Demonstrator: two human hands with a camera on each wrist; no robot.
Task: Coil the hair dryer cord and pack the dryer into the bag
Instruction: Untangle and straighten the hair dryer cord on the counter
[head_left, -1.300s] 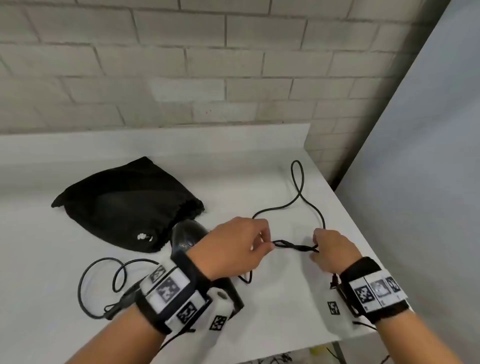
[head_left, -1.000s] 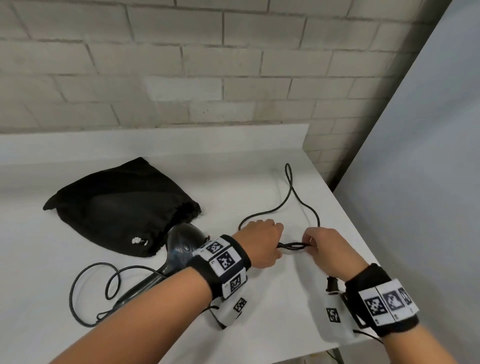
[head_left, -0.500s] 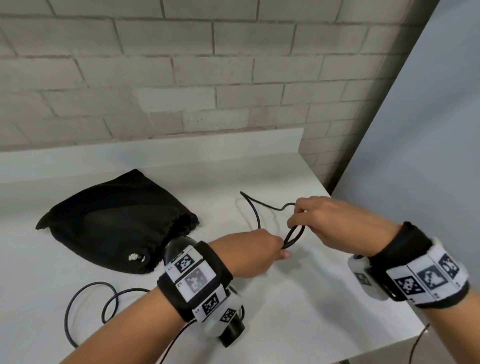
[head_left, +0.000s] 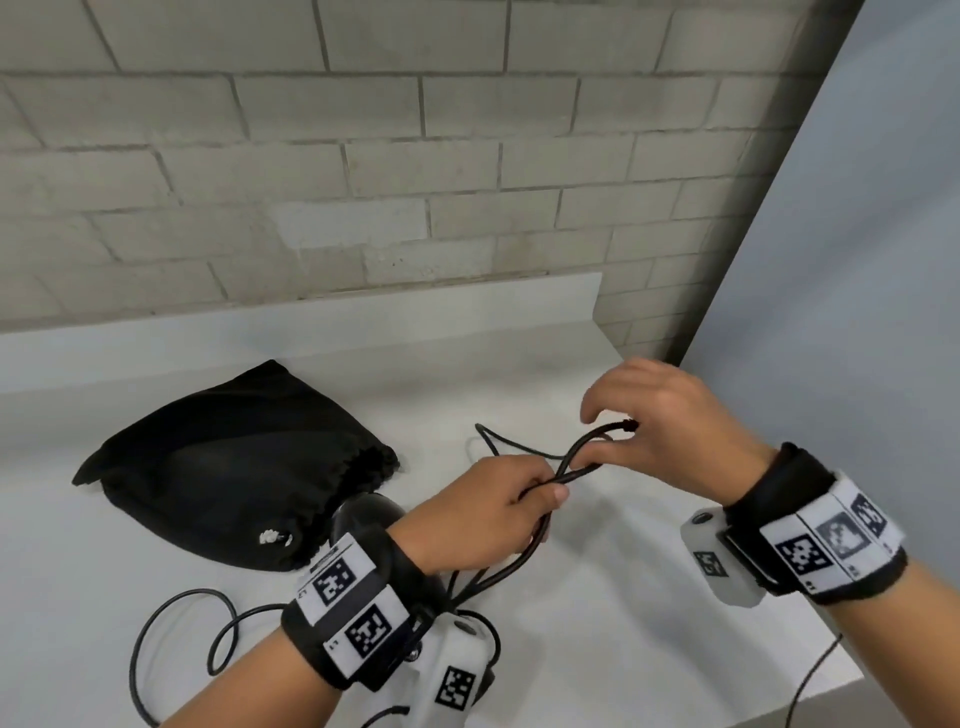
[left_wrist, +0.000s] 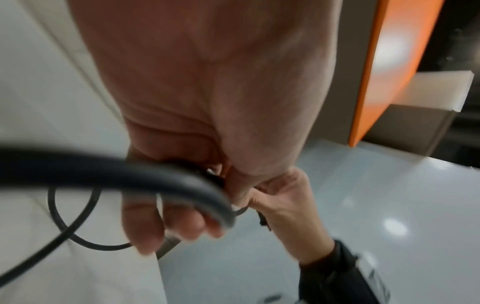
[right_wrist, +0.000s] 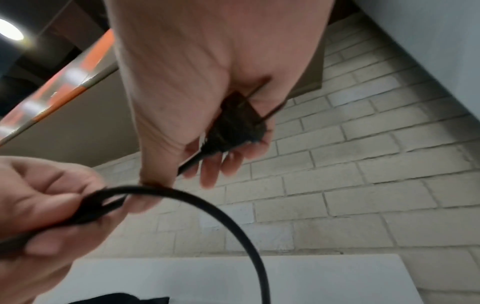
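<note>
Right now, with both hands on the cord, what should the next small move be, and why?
Probably lay the right hand's loop into the left hand's bundle: it holds several strands, yet more cord lies slack on the counter near the hair dryer.

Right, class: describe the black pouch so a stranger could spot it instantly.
Start at the pale brick wall, then drop to the white counter below it. On its left lies the black drawstring fabric pouch, flat, soft and matte, unlike the thin black cord looping nearby.

A matt black cloth bag (head_left: 234, 457), a smooth rubbery black cord (head_left: 171, 623), a glossy black plastic dryer (head_left: 363, 519), a smooth white counter (head_left: 597, 649) and rough painted brick (head_left: 467, 156) are seen.
</note>
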